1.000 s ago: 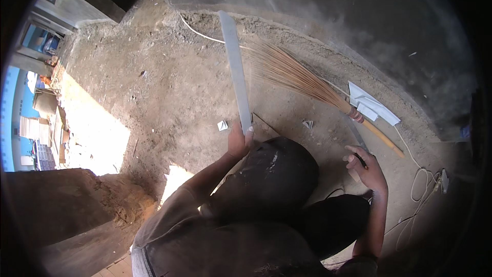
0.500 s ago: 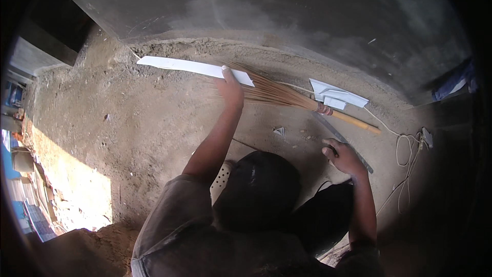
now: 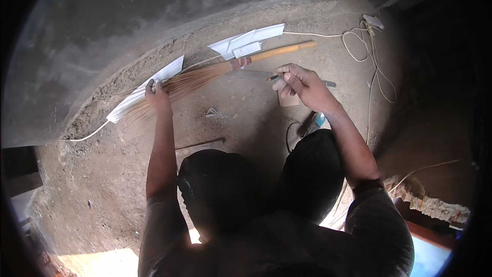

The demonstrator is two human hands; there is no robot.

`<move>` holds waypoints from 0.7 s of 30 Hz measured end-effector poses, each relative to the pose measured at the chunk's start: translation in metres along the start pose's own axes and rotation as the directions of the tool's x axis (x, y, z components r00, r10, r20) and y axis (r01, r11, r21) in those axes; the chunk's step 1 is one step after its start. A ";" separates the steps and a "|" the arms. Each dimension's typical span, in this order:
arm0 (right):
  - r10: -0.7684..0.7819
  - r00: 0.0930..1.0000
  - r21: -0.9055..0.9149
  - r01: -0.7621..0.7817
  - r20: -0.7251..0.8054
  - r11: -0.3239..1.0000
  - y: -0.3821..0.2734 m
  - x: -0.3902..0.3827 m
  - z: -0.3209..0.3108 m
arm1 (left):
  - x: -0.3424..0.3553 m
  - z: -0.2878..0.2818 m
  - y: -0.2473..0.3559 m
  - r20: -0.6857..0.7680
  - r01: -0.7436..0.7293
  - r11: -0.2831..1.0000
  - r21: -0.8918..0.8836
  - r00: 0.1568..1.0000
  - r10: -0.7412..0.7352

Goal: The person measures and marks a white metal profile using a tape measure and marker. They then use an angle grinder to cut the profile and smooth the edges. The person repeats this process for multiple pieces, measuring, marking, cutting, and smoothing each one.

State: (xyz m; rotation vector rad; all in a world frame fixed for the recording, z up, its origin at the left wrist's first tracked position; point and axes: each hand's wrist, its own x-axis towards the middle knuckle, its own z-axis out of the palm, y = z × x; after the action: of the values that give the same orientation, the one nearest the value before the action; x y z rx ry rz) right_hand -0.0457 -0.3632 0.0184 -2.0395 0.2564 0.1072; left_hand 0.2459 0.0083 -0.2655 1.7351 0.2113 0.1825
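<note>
My left hand [image 3: 160,100] has its fingers curled on a long white moulding strip [image 3: 174,66], which slants along the foot of the wall. Beneath that wrist spread the bristles of a stick broom [image 3: 197,78]; its yellow handle points right. My right hand [image 3: 307,90] is raised over the floor, pinching a dark pencil [image 3: 273,77] with its tip toward the left. Under this hand lies a flat grey metal bar [image 3: 330,83], partly covered by the fingers. A small tan block [image 3: 288,98] sits just below them.
More white moulding pieces [image 3: 248,41] lie by the wall beyond the broom. A pale cable [image 3: 353,51] loops at the right, beside a white socket block [image 3: 373,21]. Near my right knee rests a black and teal tool [image 3: 315,120]. A thin rod [image 3: 200,143] lies ahead of my left knee.
The view has turned, shifting the scene leftward. My left hand has lowered the white strip toward the wall's foot beside the broom bristles. My right hand has lifted, and its pencil now shows.
</note>
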 end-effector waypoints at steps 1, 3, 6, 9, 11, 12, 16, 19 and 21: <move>0.013 0.985 0.044 -0.005 -0.170 0.999 0.010 -0.031 -0.025 | -0.055 0.024 0.024 0.162 0.206 0.962 -0.178 0.971 -0.178; -0.121 0.909 0.160 0.199 -0.399 0.967 -0.005 -0.042 -0.044 | -0.057 -0.012 0.027 0.239 0.100 0.993 -0.059 0.967 -0.084; -0.150 0.693 0.351 0.525 -0.705 0.775 -0.059 -0.072 -0.051 | -0.093 -0.029 0.039 0.358 0.231 0.973 0.010 0.908 -0.219; -0.165 0.825 0.234 0.336 -0.540 0.912 -0.024 -0.097 -0.083 | -0.119 -0.019 0.040 0.535 0.237 0.963 0.131 0.801 -0.269; 0.049 0.929 0.325 0.079 -0.367 0.942 0.029 -0.090 -0.095 | -0.138 0.002 0.042 0.676 0.198 0.964 0.179 0.687 -0.266; 0.192 0.922 0.358 -0.062 -0.337 0.931 0.070 -0.084 -0.096 | -0.142 0.013 0.042 0.727 0.200 0.962 0.187 0.630 -0.272; 0.432 0.801 -0.084 -0.507 -0.415 0.858 0.228 -0.084 -0.051 | -0.167 0.054 0.054 0.818 0.148 0.954 0.261 0.491 -0.300; 0.371 0.839 -0.200 -0.474 -0.399 0.857 0.263 -0.061 -0.002 | -0.172 0.060 0.055 0.818 0.125 0.944 0.304 0.474 -0.326; 0.350 0.745 -0.245 -0.559 -0.568 0.793 0.281 -0.046 0.013 | -0.179 0.056 0.065 0.840 0.052 0.934 0.353 0.421 -0.341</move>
State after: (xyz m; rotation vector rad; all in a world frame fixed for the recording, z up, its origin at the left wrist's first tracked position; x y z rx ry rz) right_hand -0.1540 -0.4704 -0.2224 -2.3423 1.1701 -0.0713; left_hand 0.0883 -0.1001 -0.2114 1.8290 -0.3827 -1.0240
